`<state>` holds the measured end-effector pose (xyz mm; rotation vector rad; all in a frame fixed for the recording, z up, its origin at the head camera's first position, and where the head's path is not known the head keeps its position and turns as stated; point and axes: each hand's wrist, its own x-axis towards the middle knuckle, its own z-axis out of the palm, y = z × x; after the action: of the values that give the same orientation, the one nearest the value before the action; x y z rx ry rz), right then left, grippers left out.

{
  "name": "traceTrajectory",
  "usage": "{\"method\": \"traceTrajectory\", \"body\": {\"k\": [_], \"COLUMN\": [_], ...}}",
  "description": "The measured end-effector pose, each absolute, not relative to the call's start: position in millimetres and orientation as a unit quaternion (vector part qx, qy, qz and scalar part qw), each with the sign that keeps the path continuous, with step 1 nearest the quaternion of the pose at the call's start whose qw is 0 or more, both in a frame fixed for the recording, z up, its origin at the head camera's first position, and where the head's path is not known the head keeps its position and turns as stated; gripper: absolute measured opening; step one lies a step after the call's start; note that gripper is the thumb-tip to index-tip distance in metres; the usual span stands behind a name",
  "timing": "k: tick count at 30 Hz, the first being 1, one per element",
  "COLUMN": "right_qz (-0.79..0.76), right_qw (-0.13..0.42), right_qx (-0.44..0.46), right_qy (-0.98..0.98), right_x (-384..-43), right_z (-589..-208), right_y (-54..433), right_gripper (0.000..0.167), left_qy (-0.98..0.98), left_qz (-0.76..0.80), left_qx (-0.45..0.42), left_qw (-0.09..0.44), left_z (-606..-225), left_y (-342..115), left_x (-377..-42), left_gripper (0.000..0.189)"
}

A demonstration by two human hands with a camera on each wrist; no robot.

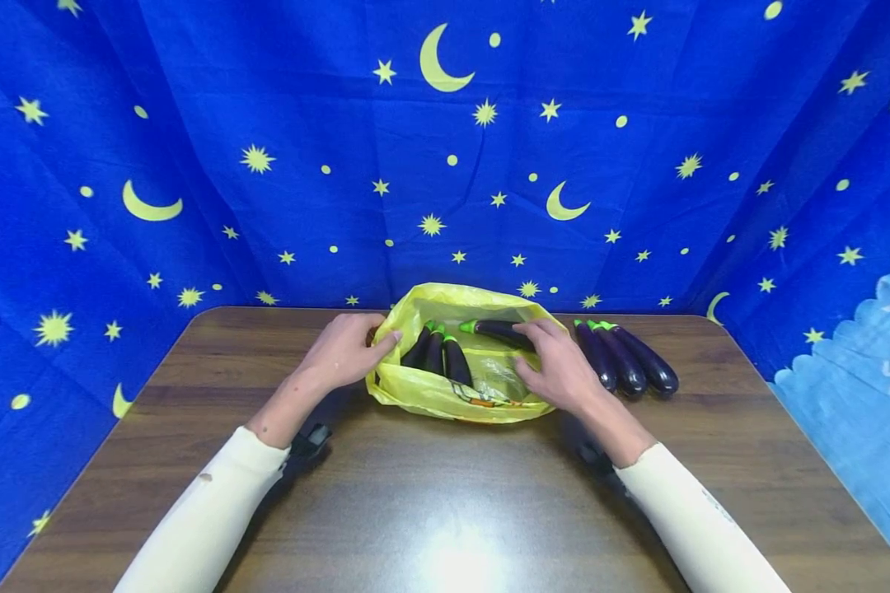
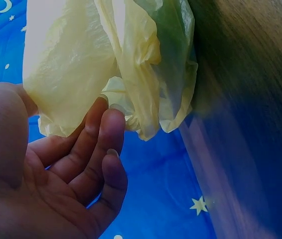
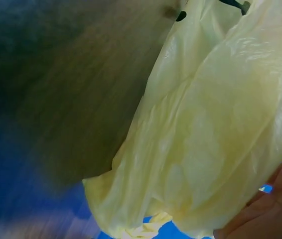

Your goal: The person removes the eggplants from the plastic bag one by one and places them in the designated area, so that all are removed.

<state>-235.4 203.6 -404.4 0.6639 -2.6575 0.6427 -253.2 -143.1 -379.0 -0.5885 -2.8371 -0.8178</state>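
A yellow plastic bag stands wide-mouthed at the middle of the table in the head view. My left hand pinches its left rim between thumb and fingers; in the left wrist view the thin yellow film hangs from that hand. Three eggplants lie side by side in the bag's left part, green stems away from me. My right hand reaches over the right rim and holds another eggplant by its rounded end, stem pointing left. In the right wrist view the bag covers most of that hand.
Three more eggplants lie together on the wooden table, just right of the bag. A blue cloth with yellow moons and stars hangs behind the table's far edge. A light blue cloth hangs at the right.
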Motion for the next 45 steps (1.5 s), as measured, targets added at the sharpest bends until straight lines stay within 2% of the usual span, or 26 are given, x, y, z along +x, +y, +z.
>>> {"method": "traceTrajectory", "body": {"k": [7,21,34,41,45], "right_qz": [0.206,0.155,0.123,0.113,0.093], "right_qw": [0.163,0.108,0.157,0.158,0.184], "right_qx": [0.235,0.220,0.262,0.257,0.277], "right_qy": [-0.936,-0.957,-0.944,-0.947,-0.938], "right_x": [-242.8,-249.9,-251.7,-253.2,-255.6], "right_z": [-403.5,-400.6,-404.6,-406.6,-407.7], "right_y": [194.2,182.2,181.9,183.7,185.0], "right_gripper": [0.049,0.054,0.047,0.051,0.044], "left_qy": [-0.941,-0.940,-0.939,-0.940,-0.940], "left_qz": [-0.273,-0.271,-0.270,-0.268,-0.267], "left_qx": [-0.193,-0.197,-0.198,-0.197,-0.198], "left_qw": [0.057,0.065,0.072,0.070,0.073], "left_z": [-379.4,-380.2,-379.3,-378.8,-378.9], "left_y": [-144.6,-145.2,-144.3,-143.0,-143.6], "left_x": [-252.5,-252.4,-251.6,-251.8,-252.7], "left_gripper": [0.025,0.026,0.026,0.026,0.026]}}
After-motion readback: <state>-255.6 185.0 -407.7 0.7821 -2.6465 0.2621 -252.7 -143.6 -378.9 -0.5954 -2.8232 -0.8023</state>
